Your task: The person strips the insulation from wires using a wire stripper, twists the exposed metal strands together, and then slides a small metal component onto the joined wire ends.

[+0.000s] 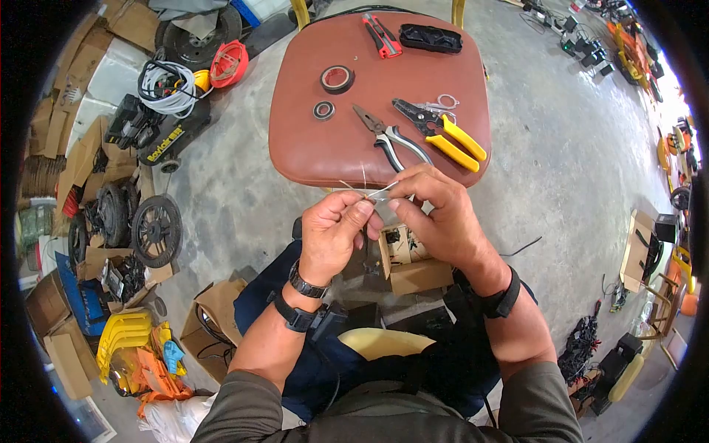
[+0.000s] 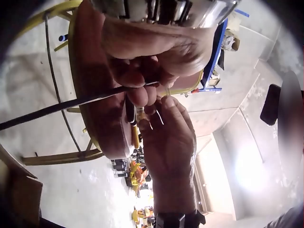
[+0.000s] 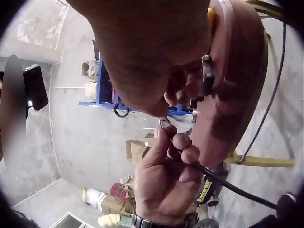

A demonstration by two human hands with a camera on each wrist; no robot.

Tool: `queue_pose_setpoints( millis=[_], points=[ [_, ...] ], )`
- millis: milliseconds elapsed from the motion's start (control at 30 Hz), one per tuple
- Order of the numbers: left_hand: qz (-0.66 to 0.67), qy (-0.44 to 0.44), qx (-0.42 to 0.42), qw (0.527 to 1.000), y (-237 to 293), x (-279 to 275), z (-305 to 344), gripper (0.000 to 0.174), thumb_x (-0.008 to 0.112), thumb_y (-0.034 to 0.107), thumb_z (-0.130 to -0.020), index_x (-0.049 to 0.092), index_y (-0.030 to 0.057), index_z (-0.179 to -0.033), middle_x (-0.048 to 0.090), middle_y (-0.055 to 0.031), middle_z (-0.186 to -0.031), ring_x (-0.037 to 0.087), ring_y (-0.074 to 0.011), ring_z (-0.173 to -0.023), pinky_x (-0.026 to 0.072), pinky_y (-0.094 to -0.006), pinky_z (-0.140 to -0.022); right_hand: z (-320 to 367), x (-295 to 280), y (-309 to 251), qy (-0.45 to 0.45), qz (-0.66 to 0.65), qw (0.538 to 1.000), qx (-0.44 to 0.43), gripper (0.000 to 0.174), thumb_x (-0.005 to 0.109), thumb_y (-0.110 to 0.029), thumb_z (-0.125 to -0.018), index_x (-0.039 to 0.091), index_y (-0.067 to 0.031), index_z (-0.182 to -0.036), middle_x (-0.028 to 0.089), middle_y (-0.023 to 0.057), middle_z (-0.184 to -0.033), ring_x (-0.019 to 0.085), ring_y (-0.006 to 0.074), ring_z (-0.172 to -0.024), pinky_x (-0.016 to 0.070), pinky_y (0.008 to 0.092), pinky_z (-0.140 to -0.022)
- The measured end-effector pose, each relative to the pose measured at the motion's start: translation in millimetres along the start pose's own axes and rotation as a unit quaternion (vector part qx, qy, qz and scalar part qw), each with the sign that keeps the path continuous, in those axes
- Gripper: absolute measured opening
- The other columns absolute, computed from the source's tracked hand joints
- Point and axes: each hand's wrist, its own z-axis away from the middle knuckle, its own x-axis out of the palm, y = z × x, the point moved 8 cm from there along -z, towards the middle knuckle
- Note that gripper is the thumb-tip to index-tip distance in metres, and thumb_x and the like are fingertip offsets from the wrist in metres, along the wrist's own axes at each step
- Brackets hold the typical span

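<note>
In the head view, my left hand [image 1: 334, 230] pinches a dark cable near its end, where several thin bare-looking wires [image 1: 364, 176] fan out. The left wrist view shows the black cable [image 2: 61, 107] running out from the curled left fingers. Thumb and fingertips of my right hand [image 1: 442, 214] pinch one pale wire [image 1: 384, 189], close beside the left fingertips. In the right wrist view, a small loop of wire [image 3: 164, 122] shows between the two hands' fingertips. Both hands are just in front of a brown padded chair seat [image 1: 295, 148]. The right palm hides part of the work.
On the seat lie pliers [image 1: 379, 133], yellow-handled wire strippers [image 1: 452, 151], folding scissors [image 1: 445, 108], black tape [image 1: 325, 83], a small metal ring [image 1: 317, 112], a red utility knife [image 1: 385, 46] and a black pouch [image 1: 430, 38]. An open cardboard box [image 1: 422, 278] is below the hands.
</note>
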Motion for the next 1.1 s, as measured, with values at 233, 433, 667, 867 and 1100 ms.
queue_pose_setpoints(
  millis=[233,433,667,867,1100],
  points=[
    [0.021,-0.045,-0.012,0.999,-1,5,2,0.021,0.061,0.02,-0.102,0.067,0.0003,-0.107,0.073,-0.0085,-0.084,0.065,-0.0109,-0.067,0.0456,-0.0206,-0.053,-1,-4,7,0.015,-0.034,0.999,0.03,0.009,0.066,0.002,-0.088,0.066,0.0009,-0.096,0.068,0.014,-0.095,0.068,0.0287,-0.091,0.0525,0.0358,-0.081],
    [0.001,-0.081,-0.036,0.996,-2,5,3,0.023,0.059,0.019,-0.103,0.068,0.0002,-0.112,0.072,-0.0092,-0.086,0.065,-0.0115,-0.068,0.0453,-0.0209,-0.054,-2,-7,5,0.01,-0.023,0.999,0.025,0.01,0.066,0.002,-0.089,0.067,-0.0002,-0.098,0.068,0.0126,-0.094,0.067,0.0274,-0.089,0.0521,0.0353,-0.08],
    [-0.051,-0.091,-0.005,0.995,2,8,3,0.021,0.062,0.014,-0.101,0.069,-0.0003,-0.114,0.073,-0.0092,-0.087,0.065,-0.0107,-0.073,0.0453,-0.021,-0.057,-5,-15,-2,-0.005,0.014,1.0,0.004,0.007,0.068,0.0,-0.087,0.068,-0.0028,-0.094,0.057,0.0076,-0.083,0.057,0.0229,-0.077,0.0467,0.0342,-0.07],
    [-0.094,-0.071,0.024,0.993,-3,5,1,0.013,0.067,0.007,-0.096,0.07,-0.002,-0.106,0.071,-0.0058,-0.085,0.062,-0.0097,-0.074,0.0501,-0.024,-0.065,-6,-17,-5,-0.01,0.032,0.999,-0.007,0.007,0.069,0.001,-0.086,0.068,-0.0041,-0.091,0.052,0.0073,-0.084,0.053,0.0227,-0.08,0.0447,0.0352,-0.071],
    [-0.186,-0.055,0.043,0.98,1,3,0,0.009,0.067,0.005,-0.096,0.069,-0.0023,-0.101,0.07,-0.0038,-0.084,0.061,-0.0092,-0.073,0.0509,-0.0247,-0.067,-4,-13,-11,-0.006,0.046,0.998,-0.04,0.009,0.07,0.0,-0.084,0.068,-0.0044,-0.091,0.055,0.0093,-0.087,0.057,0.0281,-0.085,0.047,0.038,-0.075]
  ],
)
